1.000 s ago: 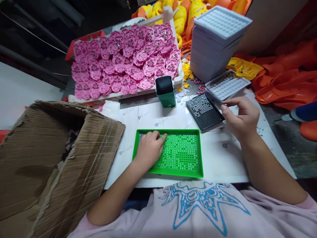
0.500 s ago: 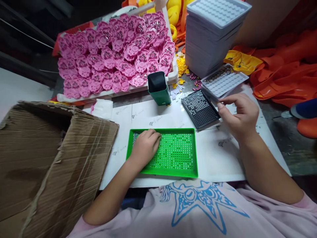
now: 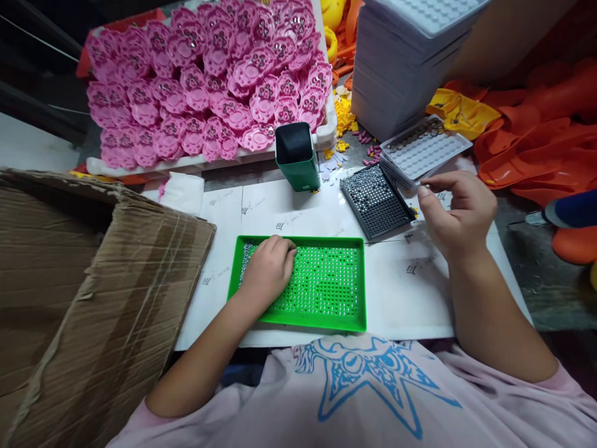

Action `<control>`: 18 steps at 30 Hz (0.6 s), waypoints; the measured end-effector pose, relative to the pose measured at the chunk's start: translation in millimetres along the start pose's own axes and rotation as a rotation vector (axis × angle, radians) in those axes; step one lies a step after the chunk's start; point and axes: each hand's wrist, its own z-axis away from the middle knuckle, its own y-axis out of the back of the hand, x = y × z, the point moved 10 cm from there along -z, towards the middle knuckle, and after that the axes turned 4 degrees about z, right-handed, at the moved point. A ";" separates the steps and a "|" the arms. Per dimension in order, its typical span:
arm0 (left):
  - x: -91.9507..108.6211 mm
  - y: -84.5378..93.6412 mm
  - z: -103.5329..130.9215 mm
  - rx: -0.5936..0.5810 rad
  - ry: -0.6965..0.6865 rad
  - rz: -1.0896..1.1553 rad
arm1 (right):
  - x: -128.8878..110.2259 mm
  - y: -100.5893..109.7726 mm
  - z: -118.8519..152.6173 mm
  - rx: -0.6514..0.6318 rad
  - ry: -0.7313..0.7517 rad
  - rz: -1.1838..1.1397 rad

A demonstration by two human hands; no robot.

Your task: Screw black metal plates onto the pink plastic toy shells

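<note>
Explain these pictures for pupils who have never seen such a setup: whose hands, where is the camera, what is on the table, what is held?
There is no robot: a person works with two bare hands, seen by one head-worn camera looking forward and down. The left hand rests in a shallow green plastic tray dotted with holes, many showing tiny shiny pieces. The right hand is raised, thumb and forefinger pinched; anything between them is too small to identify. Beyond the green tray stand a dark grey perforated tray, an open green container and a white plastic crate of pink flower-like pieces. A brown cardboard box is at the left.
</note>
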 end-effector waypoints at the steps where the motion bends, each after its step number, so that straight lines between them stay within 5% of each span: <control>1: 1.3 1.1 0.5 0.012 -0.013 -0.042 | 0.3 -0.4 -0.1 -0.006 -0.004 0.007; 12: 24.5 -8.7 -2.4 -0.126 -0.244 -0.418 | -4.0 -0.3 -1.7 -0.027 0.019 -0.017; 18: 9.8 -18.3 -7.5 -0.328 -0.072 -0.475 | -7.9 -0.3 -2.1 -0.030 0.042 0.005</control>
